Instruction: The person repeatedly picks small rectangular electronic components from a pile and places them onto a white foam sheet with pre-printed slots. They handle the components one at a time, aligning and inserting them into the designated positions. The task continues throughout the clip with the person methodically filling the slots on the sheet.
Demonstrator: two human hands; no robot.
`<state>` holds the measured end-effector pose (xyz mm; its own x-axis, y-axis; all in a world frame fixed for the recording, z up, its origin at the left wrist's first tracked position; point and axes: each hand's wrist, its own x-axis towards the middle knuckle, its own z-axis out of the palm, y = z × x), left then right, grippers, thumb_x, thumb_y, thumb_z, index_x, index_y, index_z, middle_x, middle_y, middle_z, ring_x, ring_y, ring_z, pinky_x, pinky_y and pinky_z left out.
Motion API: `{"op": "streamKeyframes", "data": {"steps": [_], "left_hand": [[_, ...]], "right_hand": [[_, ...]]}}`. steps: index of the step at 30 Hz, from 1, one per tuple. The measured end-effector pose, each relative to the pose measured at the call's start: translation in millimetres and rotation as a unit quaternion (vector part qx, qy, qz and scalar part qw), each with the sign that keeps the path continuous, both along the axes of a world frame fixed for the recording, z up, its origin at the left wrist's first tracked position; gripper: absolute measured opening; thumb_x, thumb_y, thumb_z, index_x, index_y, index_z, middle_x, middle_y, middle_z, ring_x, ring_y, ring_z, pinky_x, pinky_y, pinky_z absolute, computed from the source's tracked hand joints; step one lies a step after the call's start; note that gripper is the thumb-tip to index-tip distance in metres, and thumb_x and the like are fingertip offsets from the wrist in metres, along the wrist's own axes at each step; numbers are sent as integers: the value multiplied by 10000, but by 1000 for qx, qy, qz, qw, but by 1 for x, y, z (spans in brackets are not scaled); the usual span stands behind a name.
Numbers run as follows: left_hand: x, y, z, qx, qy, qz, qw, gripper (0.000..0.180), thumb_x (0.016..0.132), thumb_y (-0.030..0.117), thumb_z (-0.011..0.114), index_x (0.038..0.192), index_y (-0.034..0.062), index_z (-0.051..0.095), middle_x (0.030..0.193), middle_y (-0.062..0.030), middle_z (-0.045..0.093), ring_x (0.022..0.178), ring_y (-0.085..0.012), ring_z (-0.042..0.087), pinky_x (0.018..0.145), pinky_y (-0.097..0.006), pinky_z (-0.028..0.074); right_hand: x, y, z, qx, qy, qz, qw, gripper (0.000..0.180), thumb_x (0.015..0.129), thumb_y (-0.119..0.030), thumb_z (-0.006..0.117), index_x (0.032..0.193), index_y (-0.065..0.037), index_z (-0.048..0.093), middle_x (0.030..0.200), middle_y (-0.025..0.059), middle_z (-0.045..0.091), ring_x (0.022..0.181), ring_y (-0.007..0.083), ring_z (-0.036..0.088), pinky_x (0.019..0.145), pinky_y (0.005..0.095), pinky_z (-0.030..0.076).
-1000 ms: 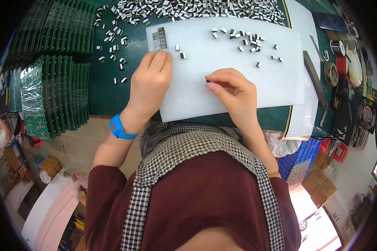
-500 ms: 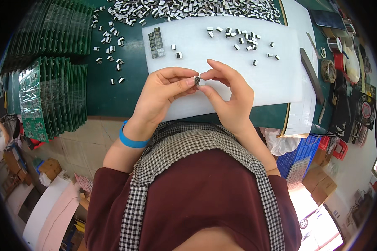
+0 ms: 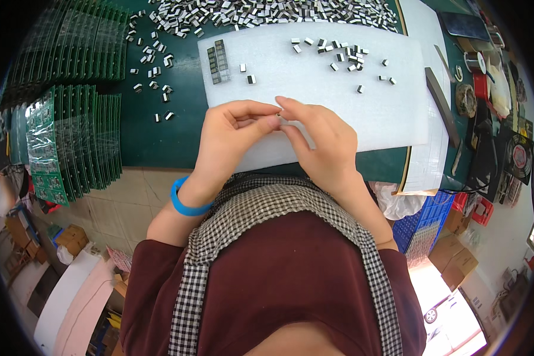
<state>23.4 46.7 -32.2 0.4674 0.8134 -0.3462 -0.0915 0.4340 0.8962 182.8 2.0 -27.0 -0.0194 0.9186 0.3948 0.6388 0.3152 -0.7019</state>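
Note:
My left hand [image 3: 228,133] and my right hand [image 3: 329,136] meet over the near part of a white foam sheet [image 3: 391,118]. Between the fingertips of both is a small block [image 3: 278,115], mostly hidden now; the earlier picture shows it black and white. My left thumb and forefinger pinch it from one side, while my right forefinger and thumb close round its other side. Beyond my left hand, dark-faced blocks [image 3: 218,61] stand packed in two rows on the sheet. Two single blocks [image 3: 251,79] lie beside them, and several loose blocks [image 3: 353,59] are scattered farther right.
A big heap of similar blocks [image 3: 273,13] covers the far side of the green table [image 3: 181,139]. Stacked green circuit boards [image 3: 77,142] stand at the left. On the right are a dark bar [image 3: 442,107], a solder wire spool [image 3: 474,62] and a blue crate [image 3: 421,222].
The block has turned between my fingertips, so its dark face no longer shows. My right forefinger has come down and in toward the left fingers. The foam sheet's left end has shifted slightly.

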Motion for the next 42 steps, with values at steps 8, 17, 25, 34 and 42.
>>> {"op": "streamKeyframes", "data": {"steps": [8,17,25,34,42], "left_hand": [[-31,16,5,100,134,-15,986,171,817,-41,590,977,-65,646,919,-114,671,831,-149,643,769,-264,508],[-33,42,-14,593,469,-32,653,276,688,-7,613,963,-30,625,958,-118,597,861,-270,579,713,-331,495],[-49,53,-19,531,319,37,784,199,751,4,638,947,-29,646,881,-113,658,793,-220,636,700,-274,512],[-6,7,-1,-130,-98,15,987,283,852,100,642,1112,4,587,911,-72,669,817,-131,636,773,-274,508],[-3,2,-7,-157,-142,17,977,297,864,110,628,1136,12,562,956,-72,663,873,-128,624,811,-284,498]], "right_hand": [[1,-2,-12,-174,287,6,942,350,734,25,676,1077,-24,625,877,84,664,770,140,637,706,266,520],[7,2,-13,-252,354,-29,900,352,764,63,657,1109,55,585,979,132,641,889,151,622,805,248,506],[5,2,-14,-185,335,-44,923,450,751,59,662,1182,17,539,938,106,655,906,160,630,824,283,503],[0,-2,-11,-51,184,8,982,564,727,58,691,1248,-5,482,915,78,662,918,163,627,859,308,482],[-7,-1,-12,-26,201,-22,979,528,685,37,705,1185,-65,568,900,57,675,843,182,645,760,297,503]]}}
